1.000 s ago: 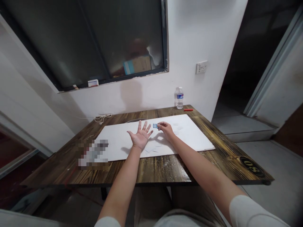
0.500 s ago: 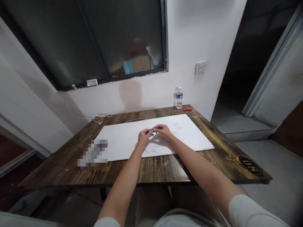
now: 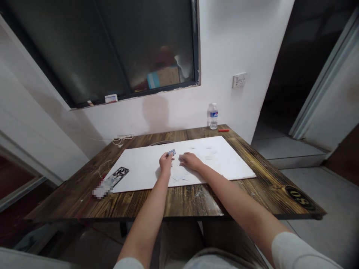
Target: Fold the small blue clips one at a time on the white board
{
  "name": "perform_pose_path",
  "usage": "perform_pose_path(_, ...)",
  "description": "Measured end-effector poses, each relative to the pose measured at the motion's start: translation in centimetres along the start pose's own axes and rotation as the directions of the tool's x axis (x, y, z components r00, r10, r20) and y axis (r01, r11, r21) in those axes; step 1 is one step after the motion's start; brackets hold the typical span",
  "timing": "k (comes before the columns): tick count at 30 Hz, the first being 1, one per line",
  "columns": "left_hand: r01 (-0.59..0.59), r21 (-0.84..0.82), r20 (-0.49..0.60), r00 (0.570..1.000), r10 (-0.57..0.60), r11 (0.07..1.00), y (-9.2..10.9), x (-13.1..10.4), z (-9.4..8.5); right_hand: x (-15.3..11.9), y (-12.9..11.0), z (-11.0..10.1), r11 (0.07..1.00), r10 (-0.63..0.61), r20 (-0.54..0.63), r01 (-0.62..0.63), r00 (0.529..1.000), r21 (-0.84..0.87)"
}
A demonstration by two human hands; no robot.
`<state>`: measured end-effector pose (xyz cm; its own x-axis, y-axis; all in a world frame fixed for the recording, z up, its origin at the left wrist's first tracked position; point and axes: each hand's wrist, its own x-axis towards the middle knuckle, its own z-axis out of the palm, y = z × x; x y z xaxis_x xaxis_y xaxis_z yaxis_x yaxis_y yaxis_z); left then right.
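Note:
Over the middle of a white board [image 3: 141,166], my left hand [image 3: 165,163] is closed around a small flat blue-and-white packet [image 3: 171,152]; its exact kind is too small to tell. My right hand [image 3: 191,162] is just to the right, low over the board, with fingers bent and pressed together. Whatever those fingertips hold, if anything, is too small to make out. Several thin whitish slips lie around the hands: one slip [image 3: 208,157] beyond my right hand, and another slip [image 3: 184,179] near the board's front edge.
The board lies on a dark wooden table [image 3: 193,201]. A phone [image 3: 119,175], partly blurred, rests at the board's left end. At the back stand a water bottle [image 3: 213,116] and a red pen-like stick [image 3: 223,130]. A white cable [image 3: 122,139] lies at the back left.
My hands were together at the small packet; now they are apart. The left has kept the packet, and the right has come away from it and lower toward the board.

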<state>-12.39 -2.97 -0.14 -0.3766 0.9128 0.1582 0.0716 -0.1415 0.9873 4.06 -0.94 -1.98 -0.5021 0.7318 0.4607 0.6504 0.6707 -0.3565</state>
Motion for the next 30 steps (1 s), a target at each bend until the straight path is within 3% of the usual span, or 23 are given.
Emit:
perform_pose_path(23, 0.013, 0.028, 0.008, 1.000, -0.013, 1.000, -0.20, 0.07, 0.08, -0.40, -0.32, -0.41, 0.991, -0.037, -0.086, 0.025, 0.996, -0.133)
perform_pose_path(30, -0.012, 0.032, 0.022, 1.000, 0.012, 0.999, -0.52, 0.36, 0.06, -0.17, 0.10, -0.30, 0.994, -0.080, -0.232, 0.096, 0.969, 0.059)
